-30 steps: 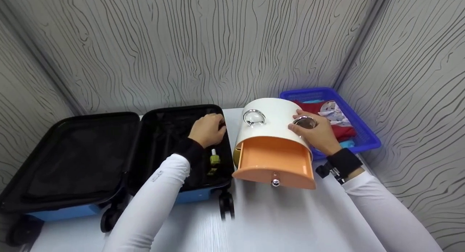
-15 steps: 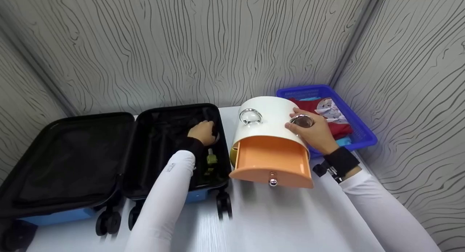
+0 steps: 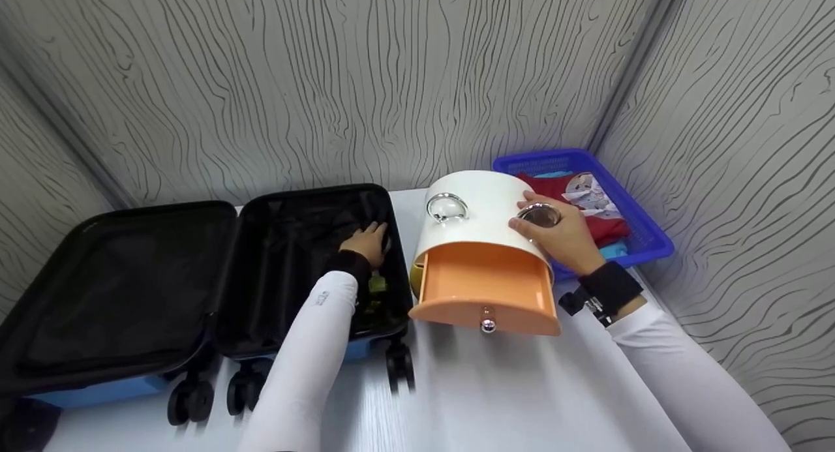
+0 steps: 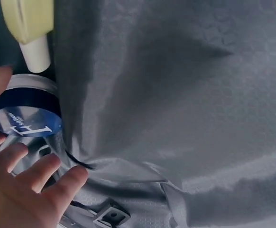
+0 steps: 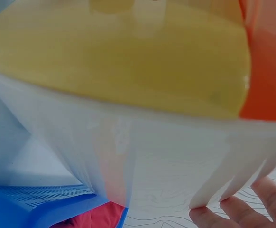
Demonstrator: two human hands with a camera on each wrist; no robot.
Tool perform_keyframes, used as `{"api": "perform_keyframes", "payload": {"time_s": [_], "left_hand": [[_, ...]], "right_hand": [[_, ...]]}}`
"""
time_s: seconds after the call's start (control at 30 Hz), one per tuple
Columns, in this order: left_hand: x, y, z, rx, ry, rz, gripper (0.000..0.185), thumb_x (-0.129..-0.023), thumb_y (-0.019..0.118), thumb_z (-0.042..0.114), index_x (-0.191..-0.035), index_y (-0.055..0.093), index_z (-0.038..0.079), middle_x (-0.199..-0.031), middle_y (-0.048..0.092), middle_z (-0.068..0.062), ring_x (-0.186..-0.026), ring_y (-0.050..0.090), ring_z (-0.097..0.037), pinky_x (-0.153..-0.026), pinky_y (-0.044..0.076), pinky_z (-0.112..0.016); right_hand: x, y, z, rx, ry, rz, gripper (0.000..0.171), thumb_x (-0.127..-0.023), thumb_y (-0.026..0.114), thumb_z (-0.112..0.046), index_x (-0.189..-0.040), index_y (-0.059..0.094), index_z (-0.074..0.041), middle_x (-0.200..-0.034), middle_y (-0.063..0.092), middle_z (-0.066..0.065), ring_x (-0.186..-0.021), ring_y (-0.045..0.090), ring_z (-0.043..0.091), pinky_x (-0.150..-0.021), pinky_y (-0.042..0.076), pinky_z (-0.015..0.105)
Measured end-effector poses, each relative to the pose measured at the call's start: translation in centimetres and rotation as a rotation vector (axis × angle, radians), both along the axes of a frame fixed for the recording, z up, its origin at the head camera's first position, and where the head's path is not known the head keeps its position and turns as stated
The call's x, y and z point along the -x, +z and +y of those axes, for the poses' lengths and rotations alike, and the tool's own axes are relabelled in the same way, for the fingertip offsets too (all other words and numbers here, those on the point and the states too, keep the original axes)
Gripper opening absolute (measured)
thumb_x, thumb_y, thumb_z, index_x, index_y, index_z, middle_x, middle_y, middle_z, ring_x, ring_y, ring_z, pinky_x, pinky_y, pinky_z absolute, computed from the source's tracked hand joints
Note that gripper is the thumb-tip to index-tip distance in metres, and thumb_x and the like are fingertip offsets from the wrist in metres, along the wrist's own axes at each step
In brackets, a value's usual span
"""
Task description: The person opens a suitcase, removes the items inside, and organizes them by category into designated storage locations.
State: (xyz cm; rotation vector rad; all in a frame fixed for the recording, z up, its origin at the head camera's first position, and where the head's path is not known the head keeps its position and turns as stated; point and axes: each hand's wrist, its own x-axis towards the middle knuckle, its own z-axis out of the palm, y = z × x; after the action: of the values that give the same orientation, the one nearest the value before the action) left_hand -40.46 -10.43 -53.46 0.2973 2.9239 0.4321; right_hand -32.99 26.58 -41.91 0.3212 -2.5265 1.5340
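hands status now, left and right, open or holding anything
Left hand: open, fingers spread beside a blue tin.
Right hand: open, resting on the white organizer.

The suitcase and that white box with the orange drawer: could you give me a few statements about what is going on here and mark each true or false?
1. The suitcase lies open on the table. True.
2. The orange drawer of the white organizer is pushed fully shut. False: it is pulled out toward the person.
3. The left hand is inside the suitcase, beside a round blue-lidded tin. True.
4. The right hand is reaching into the blue basket. False: it rests on top of the white organizer.
5. The blue basket holds only bottles. False: it holds folded clothes, red among them.
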Motion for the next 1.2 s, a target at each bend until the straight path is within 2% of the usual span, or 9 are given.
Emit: {"api": "perform_keyframes", "payload": {"time_s": [0.13, 0.3, 0.4, 0.57, 0.67, 0.8, 0.9, 1.07, 1.2], "left_hand": [[-0.3, -0.1, -0.1, 0.008, 0.013, 0.022, 0.065, -0.102, 0.066, 0.012, -0.164, 0.046, 0.007, -0.171, 0.044, -0.020, -0.153, 0.046, -0.050, -0.122, 0.044, -0.061], [-0.1, -0.8, -0.6, -0.011, -0.015, 0.089, 0.070, -0.094, 0.078, 0.006, -0.159, 0.050, 0.004, -0.155, 0.060, -0.025, -0.138, 0.062, -0.048, -0.112, 0.053, -0.058], [0.6, -1.6, -1.1, -0.013, -0.047, 0.109, 0.075, -0.091, 0.080, 0.007, -0.159, 0.049, 0.001, -0.148, 0.063, -0.029, -0.130, 0.067, -0.047, -0.109, 0.055, -0.057], [3.1, -4.3, -2.4, 0.000, -0.089, 0.127, 0.083, -0.088, 0.078, 0.017, -0.161, 0.044, 0.000, -0.148, 0.060, -0.032, -0.125, 0.068, -0.048, -0.103, 0.057, -0.056], [1.9, -2.2, -2.7, 0.002, -0.115, 0.129, 0.079, -0.087, 0.081, 0.023, -0.155, 0.049, -0.001, -0.141, 0.063, -0.031, -0.122, 0.069, -0.047, -0.100, 0.058, -0.058], [-1.7, 3.5, -2.8, -0.029, -0.111, 0.081, 0.076, -0.091, 0.082, 0.031, -0.152, 0.051, -0.001, -0.142, 0.063, -0.030, -0.126, 0.067, -0.047, -0.104, 0.056, -0.061], [-3.1, 5.7, -3.4, -0.060, -0.089, 0.077, 0.074, -0.093, 0.079, 0.035, -0.153, 0.050, 0.002, -0.146, 0.061, -0.030, -0.129, 0.066, -0.047, -0.108, 0.054, -0.059], [-4.8, 9.2, -3.8, -0.111, -0.096, 0.113, 0.069, -0.089, 0.076, 0.039, -0.147, 0.054, 0.009, -0.135, 0.064, -0.022, -0.116, 0.068, -0.039, -0.101, 0.056, -0.053], [-6.5, 12.1, -3.1, -0.175, -0.165, 0.129, 0.070, -0.086, 0.075, 0.038, -0.150, 0.056, 0.013, -0.131, 0.064, -0.018, -0.112, 0.064, -0.034, -0.097, 0.056, -0.050]], "right_hand": [[0.1, -0.1, -0.2, -0.003, 0.010, 0.007, 0.059, -0.093, 0.087, -0.017, -0.146, 0.066, 0.001, -0.142, 0.072, 0.018, -0.141, 0.064, 0.029, -0.107, 0.047, 0.009], [0.1, -0.2, -0.2, 0.007, 0.012, 0.019, 0.057, -0.093, 0.088, -0.015, -0.143, 0.068, 0.003, -0.145, 0.070, 0.018, -0.143, 0.062, 0.029, -0.105, 0.045, 0.006], [0.0, -0.2, -0.2, 0.014, 0.012, 0.022, 0.057, -0.093, 0.087, -0.014, -0.143, 0.067, 0.004, -0.147, 0.069, 0.018, -0.142, 0.062, 0.031, -0.104, 0.045, 0.005], [0.0, -0.3, 0.0, 0.003, 0.002, 0.013, 0.060, -0.093, 0.087, -0.016, -0.146, 0.066, 0.002, -0.145, 0.070, 0.018, -0.142, 0.062, 0.030, -0.104, 0.045, 0.005], [0.0, -0.4, 0.1, -0.004, -0.005, 0.010, 0.062, -0.093, 0.087, -0.017, -0.148, 0.064, 0.001, -0.140, 0.073, 0.020, -0.138, 0.065, 0.024, -0.103, 0.045, 0.005], [0.0, -0.3, 0.1, 0.001, -0.004, 0.013, 0.062, -0.094, 0.087, -0.017, -0.149, 0.064, 0.000, -0.138, 0.074, 0.020, -0.127, 0.068, 0.003, -0.102, 0.046, 0.005], [0.0, -0.3, 0.1, -0.004, -0.006, 0.017, 0.062, -0.094, 0.087, -0.018, -0.148, 0.064, 0.000, -0.139, 0.074, 0.019, -0.121, 0.065, -0.008, -0.102, 0.046, 0.005], [0.0, -0.3, 0.1, -0.015, -0.011, 0.015, 0.060, -0.094, 0.087, -0.019, -0.147, 0.066, -0.001, -0.140, 0.074, 0.017, -0.128, 0.067, 0.002, -0.102, 0.046, 0.005], [0.1, -0.3, 0.1, -0.010, -0.005, 0.014, 0.061, -0.094, 0.087, -0.018, -0.148, 0.064, 0.001, -0.143, 0.072, 0.018, -0.132, 0.068, 0.009, -0.101, 0.047, 0.005]]}}
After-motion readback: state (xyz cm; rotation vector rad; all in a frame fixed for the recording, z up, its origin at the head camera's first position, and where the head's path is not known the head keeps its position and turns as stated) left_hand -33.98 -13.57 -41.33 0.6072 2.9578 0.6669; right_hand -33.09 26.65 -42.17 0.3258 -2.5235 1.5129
